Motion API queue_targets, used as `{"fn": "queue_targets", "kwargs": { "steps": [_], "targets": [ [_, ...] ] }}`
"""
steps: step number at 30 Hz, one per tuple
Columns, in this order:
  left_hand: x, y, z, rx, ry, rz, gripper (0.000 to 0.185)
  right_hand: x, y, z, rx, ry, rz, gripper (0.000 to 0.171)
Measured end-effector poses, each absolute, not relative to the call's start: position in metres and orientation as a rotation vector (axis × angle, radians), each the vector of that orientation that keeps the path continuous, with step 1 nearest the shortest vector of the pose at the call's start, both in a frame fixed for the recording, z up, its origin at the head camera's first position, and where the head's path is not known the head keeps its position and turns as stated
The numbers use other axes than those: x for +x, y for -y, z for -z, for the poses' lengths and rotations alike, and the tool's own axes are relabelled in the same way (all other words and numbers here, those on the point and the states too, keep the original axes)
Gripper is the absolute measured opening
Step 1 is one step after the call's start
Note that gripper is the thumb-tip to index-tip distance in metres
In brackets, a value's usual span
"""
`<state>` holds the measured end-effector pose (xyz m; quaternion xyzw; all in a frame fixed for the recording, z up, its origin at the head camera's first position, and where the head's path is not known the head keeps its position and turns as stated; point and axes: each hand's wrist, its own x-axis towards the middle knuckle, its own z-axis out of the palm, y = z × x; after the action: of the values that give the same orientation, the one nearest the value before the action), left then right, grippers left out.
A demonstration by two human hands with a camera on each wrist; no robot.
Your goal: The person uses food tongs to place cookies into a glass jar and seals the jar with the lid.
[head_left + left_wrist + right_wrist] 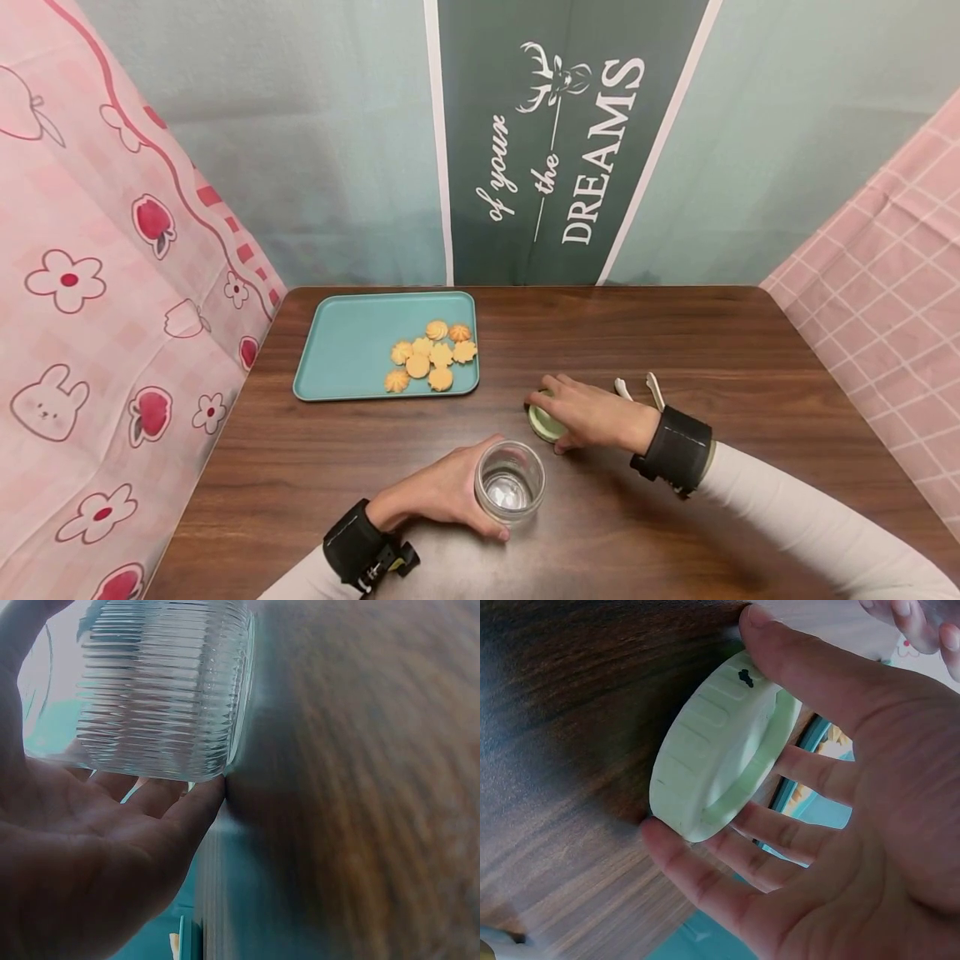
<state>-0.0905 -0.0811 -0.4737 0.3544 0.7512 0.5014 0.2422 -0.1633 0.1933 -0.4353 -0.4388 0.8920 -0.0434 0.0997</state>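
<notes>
A ribbed clear glass jar stands upright and without a lid on the brown table, near the front edge. My left hand wraps its side, thumb on the far side and fingers on the near side. The left wrist view shows the jar against my left hand's palm and fingers. Just right of the jar, my right hand covers a pale green lid lying on the table. In the right wrist view the lid sits between the thumb and fingers of my right hand.
A teal tray lies at the back left of the table, with several small golden cookies bunched at its right end. White tongs lie just behind my right wrist. Cloth screens close off the left, back and right.
</notes>
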Motion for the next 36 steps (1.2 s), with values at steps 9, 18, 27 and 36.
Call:
{"fn": "queue_targets", "kwargs": {
  "steps": [9,18,27,36],
  "targets": [
    [-0.0917,0.0810,0.4723,0.965,-2.043,-1.377,0.082,-0.1643,-0.1943,0.4342,-1.310,-2.632,0.148,0.075],
    [-0.0924,0.0809,0.4716,0.962,-2.036,-1.378,0.082,-0.1644,-0.1947,0.4354,-1.337,-2.653,0.135,0.078],
    [-0.0914,0.0812,0.4740,0.968,-2.040,-1.369,0.082,-0.1614,-0.1957,0.4352,-1.254,-2.673,0.097,0.081],
    [-0.0893,0.0815,0.4748,0.967,-2.037,-1.379,0.081,-0.1569,-0.1988,0.4298,-1.274,-2.762,0.131,0.079]
  ]
}}
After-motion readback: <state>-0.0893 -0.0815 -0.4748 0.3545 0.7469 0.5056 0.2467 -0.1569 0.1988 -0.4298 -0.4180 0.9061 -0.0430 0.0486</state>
